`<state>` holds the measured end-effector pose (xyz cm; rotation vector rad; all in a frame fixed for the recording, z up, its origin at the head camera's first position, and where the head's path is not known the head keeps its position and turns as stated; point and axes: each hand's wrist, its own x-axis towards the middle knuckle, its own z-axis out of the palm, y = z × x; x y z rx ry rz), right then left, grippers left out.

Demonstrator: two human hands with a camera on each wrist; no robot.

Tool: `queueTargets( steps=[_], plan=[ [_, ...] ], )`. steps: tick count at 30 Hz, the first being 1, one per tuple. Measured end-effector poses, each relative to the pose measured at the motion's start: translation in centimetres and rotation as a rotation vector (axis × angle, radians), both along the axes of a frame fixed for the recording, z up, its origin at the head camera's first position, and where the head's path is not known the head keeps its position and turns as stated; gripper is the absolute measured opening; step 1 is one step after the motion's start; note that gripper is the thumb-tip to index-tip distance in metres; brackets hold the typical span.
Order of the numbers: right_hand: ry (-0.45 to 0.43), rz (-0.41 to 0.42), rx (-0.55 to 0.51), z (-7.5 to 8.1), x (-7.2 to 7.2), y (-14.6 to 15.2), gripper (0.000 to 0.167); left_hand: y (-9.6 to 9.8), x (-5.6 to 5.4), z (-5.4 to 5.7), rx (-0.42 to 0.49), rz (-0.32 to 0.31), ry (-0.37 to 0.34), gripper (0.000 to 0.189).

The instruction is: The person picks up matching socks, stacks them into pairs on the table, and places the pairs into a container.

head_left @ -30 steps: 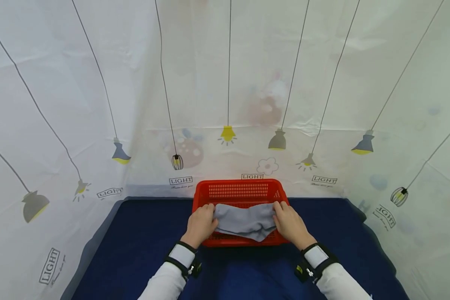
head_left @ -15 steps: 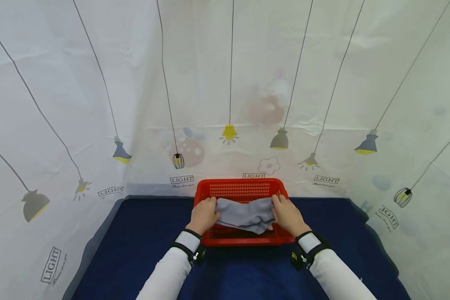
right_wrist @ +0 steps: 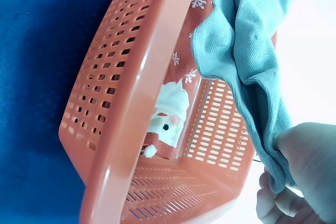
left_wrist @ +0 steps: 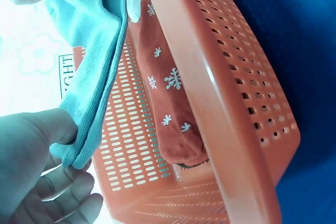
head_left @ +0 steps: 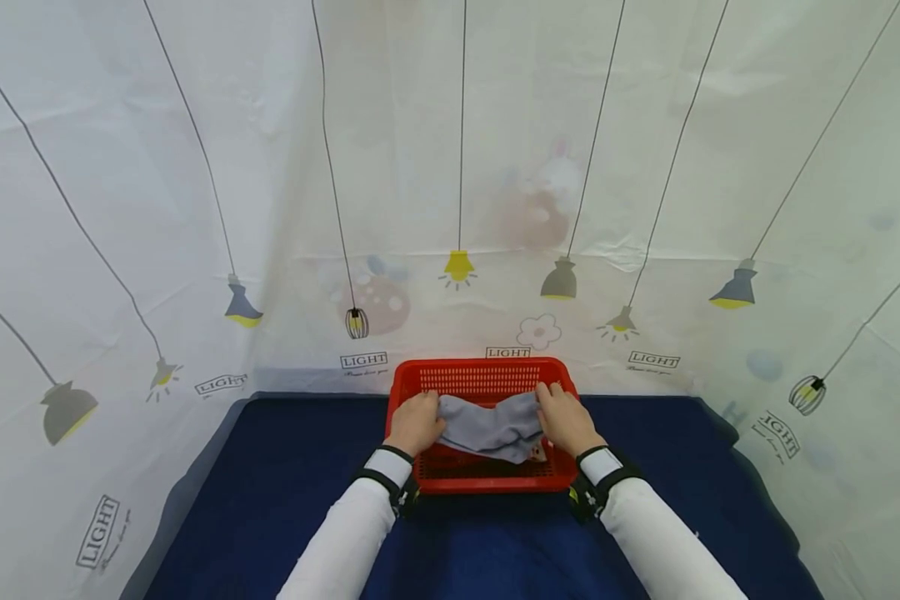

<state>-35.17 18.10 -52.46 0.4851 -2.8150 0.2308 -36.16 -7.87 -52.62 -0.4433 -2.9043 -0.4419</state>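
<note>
A grey-blue sock (head_left: 487, 429), which looks pale turquoise in the wrist views, is stretched sideways over the basket and sags in the middle. My left hand (head_left: 416, 423) pinches one end between thumb and fingers; two layers of cloth show there in the left wrist view. At the other end, my right hand (head_left: 566, 419) pinches the cloth the same way. Under it, inside the red plastic basket (head_left: 487, 483), lies a red sock (left_wrist: 165, 93) with white snowflakes. Its Santa-like face (right_wrist: 169, 114) shows in the right wrist view.
The basket stands on a dark blue cloth (head_left: 307, 467) near the back edge of the table. Behind and at both sides hangs a white sheet (head_left: 405, 167) printed with lamps. Each wrist wears a strap with a camera.
Both hands have moved a little farther away and closer together, carrying the grey-blue sock toward the basket's back. Part of the red sock now shows below it.
</note>
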Motion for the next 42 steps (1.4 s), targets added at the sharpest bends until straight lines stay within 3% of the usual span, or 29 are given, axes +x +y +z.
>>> queueTargets(
  steps=[9, 22, 33, 42],
  plan=[
    [-0.028, -0.02, 0.029, -0.1, -0.7, -0.6, 0.028, 0.3, -1.1, -0.5, -0.004, 0.006, 0.01, 0.026],
    [-0.069, -0.057, 0.042, -0.8, -1.8, -1.2, 0.03, 1.2, -2.7, -1.1, -0.042, 0.062, -0.021, 0.019],
    [-0.122, -0.079, 0.031, -1.6, -2.2, -1.4, 0.028, 2.1, -2.2, -0.5, -0.048, 0.136, -0.086, 0.024],
    [-0.257, -0.094, -0.004, -1.8, -2.2, -1.4, 0.029, 1.8, -2.5, -1.7, -0.064, 0.126, -0.098, 0.017]
  ],
)
